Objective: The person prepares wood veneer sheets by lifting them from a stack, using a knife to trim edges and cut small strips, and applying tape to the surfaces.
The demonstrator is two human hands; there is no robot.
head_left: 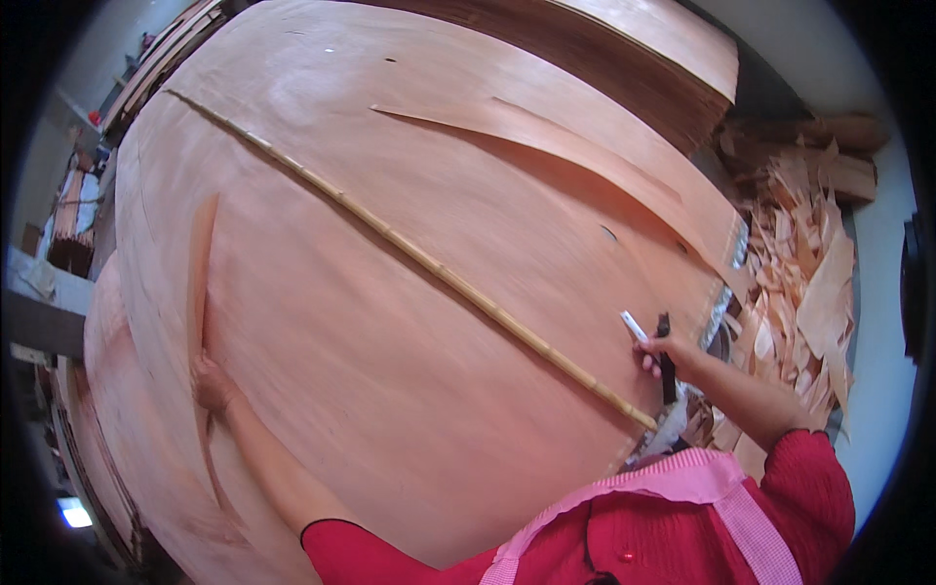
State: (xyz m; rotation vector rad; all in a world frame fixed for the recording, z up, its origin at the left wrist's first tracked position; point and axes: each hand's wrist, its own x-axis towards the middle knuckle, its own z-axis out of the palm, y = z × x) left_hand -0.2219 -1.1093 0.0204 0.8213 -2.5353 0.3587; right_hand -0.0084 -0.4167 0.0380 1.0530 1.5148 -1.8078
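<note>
A wide, pinkish-tan wood veneer sheet (468,370) spreads out before me. My left hand (214,383) is closed on a narrow veneer strip (203,253), whose raised edge stands up from the sheet. Near the right edge, my right hand (665,355) is closed around a white stick-like tool (633,326). A black elongated object (668,378) passes by the same fingers; whether it is part of that tool I cannot tell. Between my hands, a long bamboo pole (429,261) lies diagonally across the sheet.
A long loose veneer piece (565,146) curls up on the far right of the sheet. Beyond it rises a thick veneer stack (673,58). Torn veneer scraps (795,283) are heaped at the right, beside a pale wall (882,409). More stacked sheets (73,219) stand at the left.
</note>
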